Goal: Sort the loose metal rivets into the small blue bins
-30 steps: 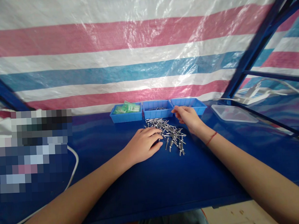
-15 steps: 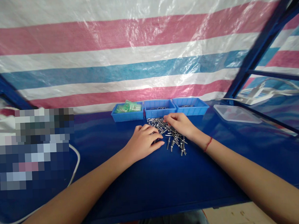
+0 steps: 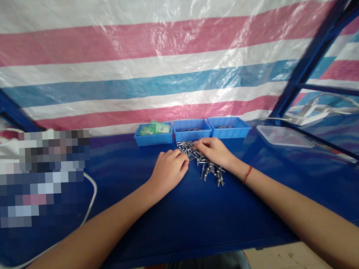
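Observation:
A loose pile of silver blind rivets [image 3: 211, 170] lies on the blue tabletop [image 3: 201, 220], partly hidden by my hands. At its left edge is my left hand [image 3: 169, 166], fingers bent and closed together; a thin rivet shank seems to stick out at the fingertips. My right hand [image 3: 214, 151] rests over the pile's back right part. Its thumb and index finger are pinched together among the rivets, and what lies between them is hidden. Behind the pile, the middle blue bin [image 3: 193, 134] holds some rivets.
A left blue bin [image 3: 152, 140] holds green-and-clear packets [image 3: 155, 128]. Small metal pieces lie in the right blue bin [image 3: 229, 133]. A clear plastic lid [image 3: 283, 137] lies farther right. A white cable [image 3: 91, 198] curves along the left, beside a blurred-out area.
My left hand has drawn slightly back to the left, and its spread fingers have closed. My right hand has shifted a little left over the pile, still pinched.

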{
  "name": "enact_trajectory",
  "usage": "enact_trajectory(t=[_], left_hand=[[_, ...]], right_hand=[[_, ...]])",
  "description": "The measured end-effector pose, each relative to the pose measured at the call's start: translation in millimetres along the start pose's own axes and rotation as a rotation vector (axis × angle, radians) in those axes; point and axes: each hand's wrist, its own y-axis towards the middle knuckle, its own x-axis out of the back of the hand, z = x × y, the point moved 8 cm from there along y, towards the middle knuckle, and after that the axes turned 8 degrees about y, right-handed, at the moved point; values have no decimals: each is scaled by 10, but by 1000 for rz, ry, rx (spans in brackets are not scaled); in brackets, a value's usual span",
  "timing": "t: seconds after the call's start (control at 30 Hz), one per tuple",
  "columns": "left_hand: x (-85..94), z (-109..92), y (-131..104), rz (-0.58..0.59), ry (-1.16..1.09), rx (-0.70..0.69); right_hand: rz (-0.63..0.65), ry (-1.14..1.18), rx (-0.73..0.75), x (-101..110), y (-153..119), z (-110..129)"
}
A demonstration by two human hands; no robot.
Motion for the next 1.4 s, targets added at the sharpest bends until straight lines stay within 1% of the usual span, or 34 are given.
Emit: enact_trajectory(t=[0.2, 0.3, 0.4, 0.5, 0.57, 0.63, 0.77, 1.0, 1.13, 1.27, 1.4], left_hand=[[-23, 39, 20, 74, 61, 0], [-32, 67, 16, 83, 50, 28], [-25, 167, 4, 12, -103, 114], [14, 297, -12, -129, -318, 191], [32, 361, -19, -200, -420, 216], [35, 391, -19, -231, -487, 225], [36, 378, -15, -246, -557, 201], [40, 366, -12, -240, -591, 183], [57, 350, -9, -237, -587, 174], [70, 323, -11, -232, -618, 162], [93, 299, -6, -241, -624, 142]], right_hand=[[1, -16, 5, 1, -2, 13], [0, -18, 7, 3, -3, 15], [-6, 23, 29, 7, -6, 38], [8, 106, 83, -8, -24, 108], [11, 125, 124, -22, -45, 171], [-5, 123, 160, -29, -66, 231], [-39, 196, 197, -36, -92, 297], [-24, 276, 187, -51, -108, 339], [-43, 248, 210, -34, -123, 382], [-61, 200, 262, -8, -143, 450], [-50, 175, 325, -4, -175, 533]])
